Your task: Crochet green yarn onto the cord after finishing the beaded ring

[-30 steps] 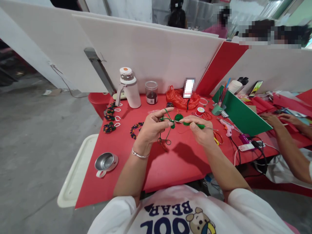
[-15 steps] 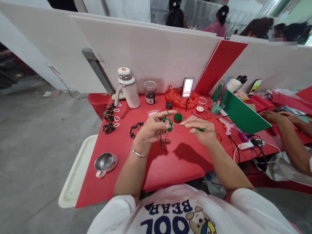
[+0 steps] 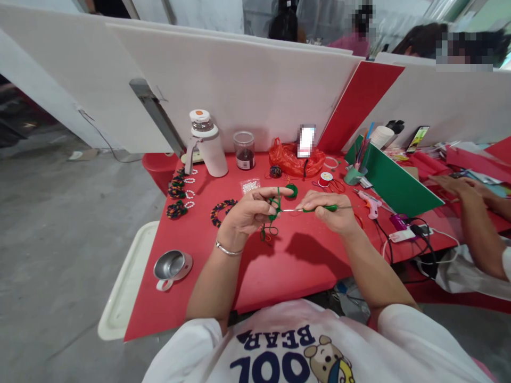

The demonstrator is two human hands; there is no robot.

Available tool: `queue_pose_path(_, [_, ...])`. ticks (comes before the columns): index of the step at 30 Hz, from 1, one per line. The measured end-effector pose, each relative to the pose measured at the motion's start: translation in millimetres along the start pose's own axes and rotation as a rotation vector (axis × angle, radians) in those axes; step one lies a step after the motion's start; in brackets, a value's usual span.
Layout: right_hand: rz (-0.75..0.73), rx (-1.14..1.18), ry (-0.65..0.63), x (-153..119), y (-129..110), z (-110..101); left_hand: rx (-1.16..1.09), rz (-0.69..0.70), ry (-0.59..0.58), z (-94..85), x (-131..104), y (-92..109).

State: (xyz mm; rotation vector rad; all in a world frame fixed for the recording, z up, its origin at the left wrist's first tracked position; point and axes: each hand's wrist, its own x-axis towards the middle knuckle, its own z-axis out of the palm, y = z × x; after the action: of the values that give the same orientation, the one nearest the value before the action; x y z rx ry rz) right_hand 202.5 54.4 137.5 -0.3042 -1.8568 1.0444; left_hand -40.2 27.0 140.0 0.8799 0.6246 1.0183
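Your right hand closes round the green-handled hook, slim and rigid; its handle suits a light pinch. Left of it, your left hand pinches the green yarn piece, likely soft, light and easily stretched, best held near the hook's tip.

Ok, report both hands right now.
Left hand: closed, holding green yarn.
Right hand: closed, holding a green-handled crochet hook.

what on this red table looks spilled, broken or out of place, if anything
Nothing stands out: no spill or breakage shows. The red plastic bag is crumpled and the pink glue gun lies loose near the power strip, but that reads as ordinary clutter.
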Motion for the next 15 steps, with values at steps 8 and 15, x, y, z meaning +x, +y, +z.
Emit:
queue_pose_path(8, [0.302, 0.363, 0.305, -6.5, 18.0, 32.9, 0.078, 0.153, 0.035, 6.7, 5.6, -8.2])
queue_pose_path(15, [0.212, 0.26, 0.514, -12.6, 30.5, 57.4, 0.27, 0.338, 0.188, 13.3, 9.7, -15.0])
